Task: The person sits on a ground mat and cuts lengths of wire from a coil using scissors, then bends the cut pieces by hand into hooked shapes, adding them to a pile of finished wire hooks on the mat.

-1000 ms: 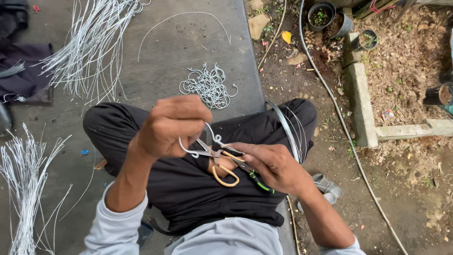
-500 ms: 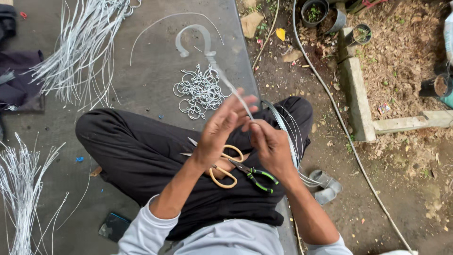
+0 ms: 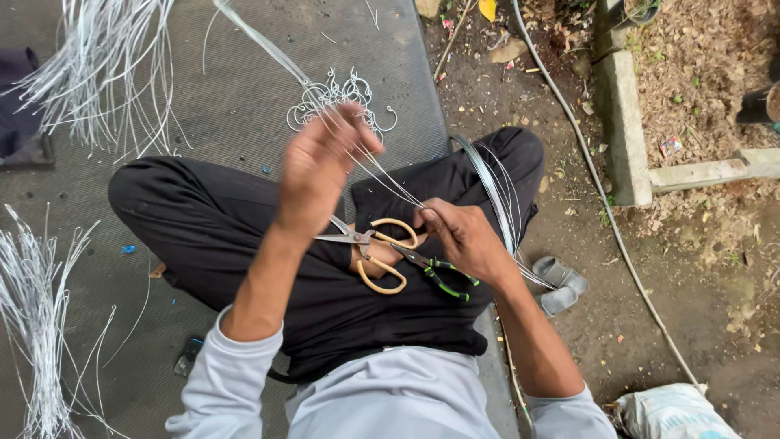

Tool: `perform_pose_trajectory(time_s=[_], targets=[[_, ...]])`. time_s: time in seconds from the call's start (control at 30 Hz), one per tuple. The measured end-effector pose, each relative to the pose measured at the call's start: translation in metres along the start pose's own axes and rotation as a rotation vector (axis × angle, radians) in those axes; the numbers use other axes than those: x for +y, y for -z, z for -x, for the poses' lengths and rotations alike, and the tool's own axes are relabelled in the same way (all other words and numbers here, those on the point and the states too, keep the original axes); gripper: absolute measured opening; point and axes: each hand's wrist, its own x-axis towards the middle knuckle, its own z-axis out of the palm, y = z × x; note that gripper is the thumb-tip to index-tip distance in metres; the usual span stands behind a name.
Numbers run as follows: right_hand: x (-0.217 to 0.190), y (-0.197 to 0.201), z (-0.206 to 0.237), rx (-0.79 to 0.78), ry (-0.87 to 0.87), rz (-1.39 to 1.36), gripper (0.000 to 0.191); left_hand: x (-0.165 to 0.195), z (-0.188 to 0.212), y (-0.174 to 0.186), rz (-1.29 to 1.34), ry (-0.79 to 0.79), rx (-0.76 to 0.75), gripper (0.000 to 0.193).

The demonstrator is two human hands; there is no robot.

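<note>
I sit cross-legged on a grey mat. My left hand is raised and blurred, fingers closed around thin silver wire strands that run up and to the left. My right hand pinches the lower end of those strands just above my lap. Scissors with tan handles and green-handled pliers lie on my black trousers between the hands. A pile of bent wire hooks rests on the mat beyond my left hand.
Bundles of straight silver wire lie at the upper left and lower left. More wire loops over my right knee. A hose, concrete curb, sandals and a sack sit on the dirt at right.
A finished wire hook left my hands toward the pile. My left hand then rose and pulled long straight strands across my lap, with my right hand lowering to pinch their near end.
</note>
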Motion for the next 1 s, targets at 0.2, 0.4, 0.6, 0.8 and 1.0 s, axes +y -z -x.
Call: perform_pose_trajectory(time_s=[0.2, 0.4, 0.6, 0.8, 1.0], targets=[[-0.007, 0.006, -0.002, -0.051, -0.060, 0.219, 0.013, -0.054, 0.028, -0.016, -0.236, 0.049, -0.270, 0.016], [-0.029, 0.024, 0.021, 0.485, 0.184, 0.405, 0.026, -0.060, 0.028, -0.004, -0.205, 0.108, -0.048, 0.020], [-0.016, 0.025, 0.042, 0.564, 0.060, 0.346, 0.015, -0.067, 0.032, -0.011, -0.216, 0.035, 0.015, 0.022], [-0.008, -0.022, 0.052, 0.556, 0.068, 0.292, 0.015, -0.069, 0.033, -0.020, -0.270, 0.004, 0.072, 0.023], [0.002, -0.058, 0.043, 0.206, -0.066, 0.337, 0.012, -0.069, 0.031, -0.024, -0.287, 0.027, 0.062, 0.024]])
